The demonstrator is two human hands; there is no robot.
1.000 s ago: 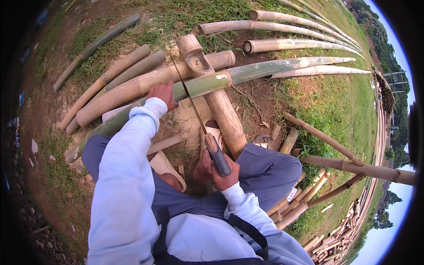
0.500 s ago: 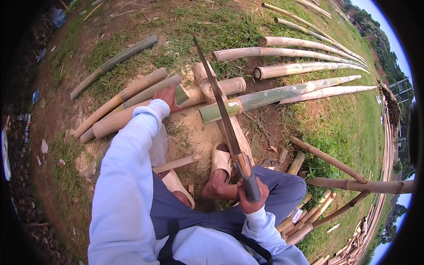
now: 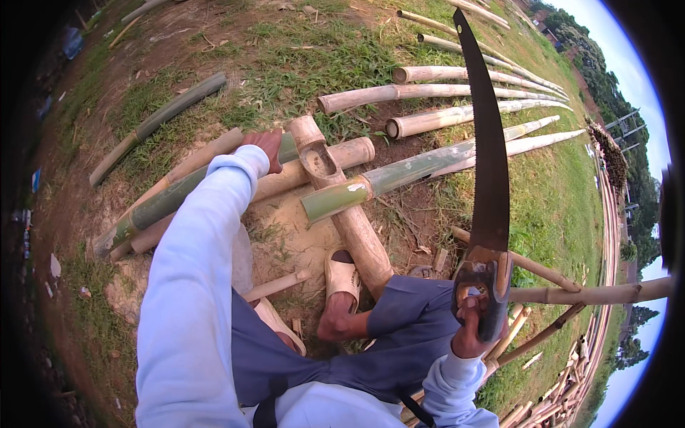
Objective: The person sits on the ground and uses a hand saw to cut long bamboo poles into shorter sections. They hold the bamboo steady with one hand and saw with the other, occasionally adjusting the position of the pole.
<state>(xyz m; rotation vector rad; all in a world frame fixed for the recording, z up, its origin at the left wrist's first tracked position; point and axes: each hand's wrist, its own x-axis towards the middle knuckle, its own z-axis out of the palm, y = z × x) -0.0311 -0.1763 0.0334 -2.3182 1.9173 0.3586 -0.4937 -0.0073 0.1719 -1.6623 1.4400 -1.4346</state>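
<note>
My left hand (image 3: 265, 148) reaches out at the far left and is closed on a cut piece of green bamboo (image 3: 168, 196), which lies over the tan bamboo pieces beside it. My right hand (image 3: 471, 332) is wrapped round the wooden handle of a handsaw (image 3: 489, 157). Its wide dark blade points up and away, off the bamboo. A long green bamboo pole (image 3: 414, 170) rests across a thick bamboo support (image 3: 360, 242) in front of me, its cut end toward the left. The support has a scooped notch near its far end.
Another green bamboo piece (image 3: 160, 125) lies on the grass at the left. Several long pale poles (image 3: 435, 126) stretch away at the upper right. A frame of crossed bamboo poles (image 3: 585, 294) stands right of my knee. Sawdust (image 3: 285, 221) covers the ground by my sandals (image 3: 342, 278).
The saw has come off the pole and moved right, its blade turned broadside. My left hand has shifted the green bamboo piece onto the tan ones. The view has shifted slightly.
</note>
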